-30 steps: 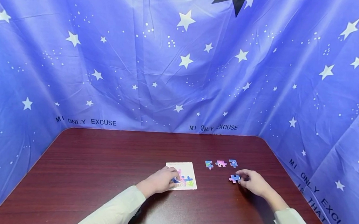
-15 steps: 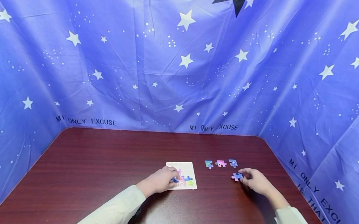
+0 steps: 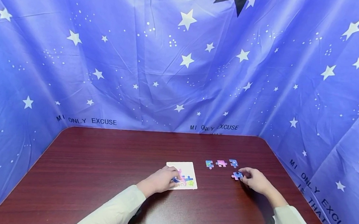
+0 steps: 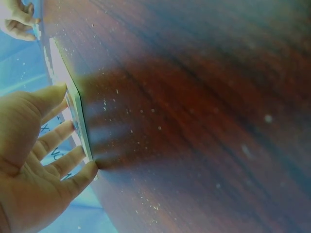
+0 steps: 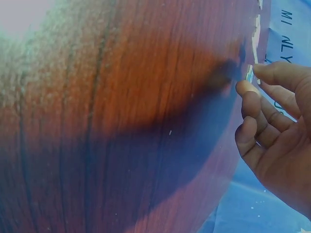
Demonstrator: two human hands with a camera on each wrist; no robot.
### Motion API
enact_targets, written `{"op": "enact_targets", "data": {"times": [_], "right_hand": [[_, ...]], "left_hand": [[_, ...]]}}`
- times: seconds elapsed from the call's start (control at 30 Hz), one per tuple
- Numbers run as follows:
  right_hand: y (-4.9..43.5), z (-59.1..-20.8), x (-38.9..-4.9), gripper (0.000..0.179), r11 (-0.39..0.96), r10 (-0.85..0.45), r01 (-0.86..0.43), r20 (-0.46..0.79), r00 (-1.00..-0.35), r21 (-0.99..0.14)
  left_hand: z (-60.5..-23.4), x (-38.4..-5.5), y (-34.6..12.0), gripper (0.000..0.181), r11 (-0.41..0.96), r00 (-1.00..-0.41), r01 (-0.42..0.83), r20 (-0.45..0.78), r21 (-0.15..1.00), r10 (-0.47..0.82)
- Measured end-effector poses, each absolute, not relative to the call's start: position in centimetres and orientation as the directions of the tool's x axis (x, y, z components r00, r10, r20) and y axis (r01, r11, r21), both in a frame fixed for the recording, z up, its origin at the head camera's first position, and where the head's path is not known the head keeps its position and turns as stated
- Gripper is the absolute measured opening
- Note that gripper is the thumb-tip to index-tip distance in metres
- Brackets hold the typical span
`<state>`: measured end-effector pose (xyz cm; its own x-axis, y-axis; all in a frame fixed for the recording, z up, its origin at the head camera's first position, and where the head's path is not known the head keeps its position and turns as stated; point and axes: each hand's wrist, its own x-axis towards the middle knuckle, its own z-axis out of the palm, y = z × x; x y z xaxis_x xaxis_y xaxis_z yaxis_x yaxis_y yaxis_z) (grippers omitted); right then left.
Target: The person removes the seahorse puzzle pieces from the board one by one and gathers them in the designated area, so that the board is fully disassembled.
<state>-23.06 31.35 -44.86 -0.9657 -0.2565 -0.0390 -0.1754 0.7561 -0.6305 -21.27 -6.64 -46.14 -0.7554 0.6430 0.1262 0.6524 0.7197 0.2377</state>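
Observation:
A white square puzzle board point(image 3: 188, 166) lies on the table, with pink, blue and green pieces fitted in its lower part. My left hand point(image 3: 160, 180) rests its fingertips on the board's left side, covering some of the picture. In the left wrist view its fingers point(image 4: 60, 162) are spread and only lightly bent at the board's edge point(image 4: 83, 124). To the right, my right hand point(image 3: 256, 181) pinches a blue and pink jigsaw piece point(image 3: 236, 176) between thumb and fingertips, close over the table. Most of that piece is hidden in the right wrist view.
Three loose jigsaw pieces lie in a row behind the held one: a blue-green piece point(image 3: 209, 164), a pink piece point(image 3: 221, 163) and a blue piece point(image 3: 233, 163). A blue star-printed curtain point(image 3: 158, 61) surrounds the dark red wooden table point(image 3: 106, 155) at the back and sides.
My right hand has shifted slightly to the right with the jigsaw piece, then stayed nearly still over the last half second. My left hand has kept its place on the board.

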Motion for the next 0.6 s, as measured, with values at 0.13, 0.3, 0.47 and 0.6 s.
{"op": "enact_targets", "data": {"times": [0.13,0.3,0.47,0.6], "right_hand": [[31.31,-44.96,-23.25,0.03,0.768,-0.227,-0.146,-0.052,-0.973,-0.624],[31.3,-45.03,-23.37,0.031,0.77,-0.218,-0.141,-0.048,-0.975,-0.623],[31.44,-45.12,-23.58,0.031,0.776,-0.217,-0.152,-0.033,-0.976,-0.612],[31.57,-45.27,-23.79,0.031,0.771,-0.22,-0.157,-0.026,-0.975,-0.617]], "left_hand": [[-46.22,-21.31,-6.62,0.016,0.724,-0.758,0.65,0.121,0.231,0.641],[-46.25,-21.26,-6.59,0.016,0.727,-0.761,0.646,0.113,0.233,0.639],[-46.13,-21.15,-6.6,0.016,0.725,-0.762,0.643,0.11,0.246,0.638],[-46.11,-21.22,-6.6,0.016,0.722,-0.758,0.649,0.119,0.24,0.641]]}}
